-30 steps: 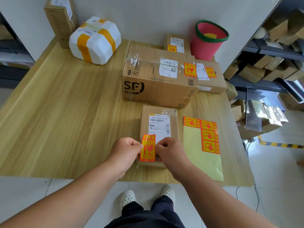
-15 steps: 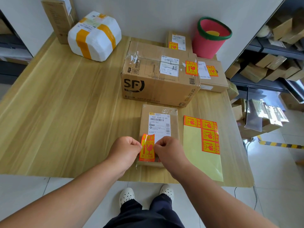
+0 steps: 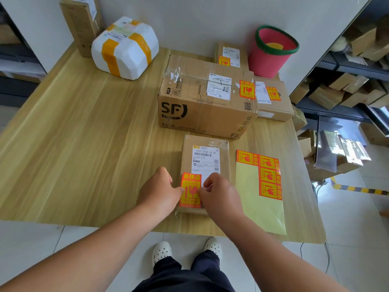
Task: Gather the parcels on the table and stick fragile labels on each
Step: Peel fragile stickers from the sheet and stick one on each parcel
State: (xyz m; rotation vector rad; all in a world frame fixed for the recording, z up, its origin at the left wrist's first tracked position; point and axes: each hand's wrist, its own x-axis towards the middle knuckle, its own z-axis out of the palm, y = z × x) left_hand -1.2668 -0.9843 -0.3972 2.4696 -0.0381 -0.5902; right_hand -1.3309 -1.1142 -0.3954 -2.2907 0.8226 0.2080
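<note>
A small flat brown parcel (image 3: 224, 157) lies near the table's front edge. An orange-and-yellow fragile label (image 3: 191, 190) rests on its near left part. My left hand (image 3: 158, 190) pinches the label's left edge and my right hand (image 3: 219, 194) its right edge. Just right of the parcel lies the yellow backing sheet (image 3: 252, 190) with several fragile labels along its top and right. Behind the parcel stands a big SF carton (image 3: 206, 108), and two smaller boxes (image 3: 273, 98) (image 3: 230, 54) sit further back; all three bear fragile labels.
A white foam parcel (image 3: 125, 47) with yellow tape and a tall brown box (image 3: 81, 24) sit at the table's back left. A pink bucket (image 3: 274, 49) stands at the back right. Shelves of cartons (image 3: 347, 89) fill the right side.
The label, held tilted above the parcel before, now lies flatter on its surface. Both hands stay at its edges, pressed slightly lower.
</note>
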